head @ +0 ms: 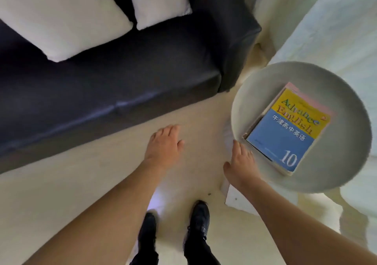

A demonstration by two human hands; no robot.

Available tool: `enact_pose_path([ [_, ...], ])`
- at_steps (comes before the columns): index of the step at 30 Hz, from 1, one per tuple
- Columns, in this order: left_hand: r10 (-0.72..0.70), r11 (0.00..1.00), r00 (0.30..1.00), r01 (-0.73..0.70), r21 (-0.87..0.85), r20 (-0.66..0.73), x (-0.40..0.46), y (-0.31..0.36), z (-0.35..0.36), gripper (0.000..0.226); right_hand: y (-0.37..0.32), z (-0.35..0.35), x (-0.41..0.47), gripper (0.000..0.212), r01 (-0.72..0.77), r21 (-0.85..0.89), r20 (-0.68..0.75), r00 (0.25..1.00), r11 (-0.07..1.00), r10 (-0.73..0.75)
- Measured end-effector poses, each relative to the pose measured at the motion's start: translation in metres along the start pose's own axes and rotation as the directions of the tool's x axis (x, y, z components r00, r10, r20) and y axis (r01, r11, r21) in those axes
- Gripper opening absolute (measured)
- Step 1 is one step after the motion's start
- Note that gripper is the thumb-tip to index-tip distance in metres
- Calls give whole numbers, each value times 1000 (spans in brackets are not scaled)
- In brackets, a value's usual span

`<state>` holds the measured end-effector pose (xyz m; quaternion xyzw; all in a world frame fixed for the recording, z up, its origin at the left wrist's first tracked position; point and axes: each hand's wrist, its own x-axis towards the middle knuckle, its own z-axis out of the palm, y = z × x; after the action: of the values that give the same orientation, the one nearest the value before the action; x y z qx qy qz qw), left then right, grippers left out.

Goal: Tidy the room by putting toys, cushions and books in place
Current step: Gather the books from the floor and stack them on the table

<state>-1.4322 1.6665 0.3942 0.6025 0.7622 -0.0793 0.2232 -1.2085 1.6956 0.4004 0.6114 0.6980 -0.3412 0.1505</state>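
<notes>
A dark sofa (126, 77) fills the upper left of the view, standing on a pale floor (61, 193). Two white cushions (61, 18) rest side by side against its back, their inner edges close together. A round white desk (346, 142) with a raised rim stands just beside the sofa's right arm. On it lies a small stack of books (285, 130), set at an angle; the top cover is yellow and blue and bears the numeral 10. The person's left hand (165, 144) hangs over the floor in front of the sofa, palm down, fingers straight and loosely together, touching nothing. The right hand (242, 162) is at the desk's near rim, fingers extended toward the lower corner of the stack; contact with the books cannot be confirmed. Two black shoes (200, 215) stand on the floor below.
</notes>
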Motion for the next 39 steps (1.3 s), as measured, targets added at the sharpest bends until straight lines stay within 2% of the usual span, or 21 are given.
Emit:
enact_pose_path([
  [5, -225, 970, 974, 226, -92, 16, -57, -97, 17, 55, -83, 43, 2, 75, 185, -183, 140, 977, 965, -161],
  [9, -381, 908, 923, 383, -173, 44, -115, -168, 44, 56, -157, 82, -11, 73, 332, -274, 221, 935, 903, -277],
  [11, -467, 854, 882, 469, -225, 64, -153, -206, 63, 57, -199, 114, -23, 73, 408, -319, 265, 905, 855, -333],
  [20, -686, 626, 715, 676, -389, 138, -285, -316, 143, 57, -315, 232, -83, 74, 599, -459, 431, 796, 656, -424],
  [25, -748, 525, 640, 732, -434, 175, -353, -355, 180, 58, -362, 299, -124, 73, 677, -504, 526, 733, 536, -431],
  [30, -817, 383, 537, 778, -498, 210, -422, -387, 218, 57, -400, 368, -164, 73, 756, -527, 617, 654, 388, -437],
  [39, -898, 68, 306, 805, -589, 315, -556, -413, 300, 56, -447, 496, -263, 72, 862, -496, 757, 488, 105, -435],
])
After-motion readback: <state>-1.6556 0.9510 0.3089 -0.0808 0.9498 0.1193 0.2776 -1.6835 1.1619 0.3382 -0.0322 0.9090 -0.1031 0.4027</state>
